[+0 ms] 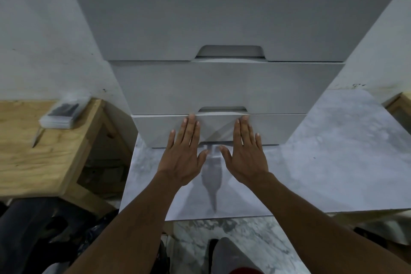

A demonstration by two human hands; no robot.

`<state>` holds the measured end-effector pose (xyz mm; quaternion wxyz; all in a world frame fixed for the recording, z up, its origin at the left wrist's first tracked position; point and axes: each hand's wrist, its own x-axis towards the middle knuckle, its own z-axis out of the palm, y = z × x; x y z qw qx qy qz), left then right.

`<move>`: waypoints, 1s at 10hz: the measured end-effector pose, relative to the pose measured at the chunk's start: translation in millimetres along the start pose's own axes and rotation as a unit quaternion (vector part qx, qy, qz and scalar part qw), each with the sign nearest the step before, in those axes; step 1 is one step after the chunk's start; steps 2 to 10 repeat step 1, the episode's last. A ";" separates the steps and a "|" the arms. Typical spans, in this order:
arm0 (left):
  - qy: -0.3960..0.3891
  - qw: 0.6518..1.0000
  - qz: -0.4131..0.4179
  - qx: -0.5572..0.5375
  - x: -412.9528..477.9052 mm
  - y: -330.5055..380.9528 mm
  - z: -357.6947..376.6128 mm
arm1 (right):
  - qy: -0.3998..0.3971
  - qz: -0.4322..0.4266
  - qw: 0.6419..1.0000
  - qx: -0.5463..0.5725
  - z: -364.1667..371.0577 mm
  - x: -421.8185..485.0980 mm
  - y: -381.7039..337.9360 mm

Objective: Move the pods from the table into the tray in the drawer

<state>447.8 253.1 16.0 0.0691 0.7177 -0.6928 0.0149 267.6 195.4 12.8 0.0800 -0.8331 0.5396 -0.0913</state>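
Note:
A white drawer unit stands on a grey marble-look table (322, 162). Its lowest drawer (278, 127) is pushed in, front flush under the middle drawer (222, 87). My left hand (184, 153) and my right hand (244, 153) lie flat with straight fingers against the lowest drawer's front, fingertips near its upper edge below the handle cut-out (223, 109). Both hands hold nothing. No pods and no tray show; the drawer's inside is hidden.
A wooden table (33, 158) stands to the left with a stack of clear plastic packets (62, 115) and a thin blade-like tool (37, 138) on it. Another wooden edge (400, 107) shows at the far right. Marble floor lies below the table's front edge.

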 end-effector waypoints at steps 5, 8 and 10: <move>-0.003 1.000 0.005 -0.029 -5.4 4.6 -11.4 | -0.022 0.004 1.000 0.004 -16.8 -1.5 -1.1; -0.003 1.000 0.005 -0.029 -5.4 4.6 -11.4 | -0.022 0.004 1.000 0.004 -16.8 -1.5 -1.1; -0.003 1.000 0.005 -0.029 -5.4 4.6 -11.4 | -0.022 0.004 1.000 0.004 -16.8 -1.5 -1.1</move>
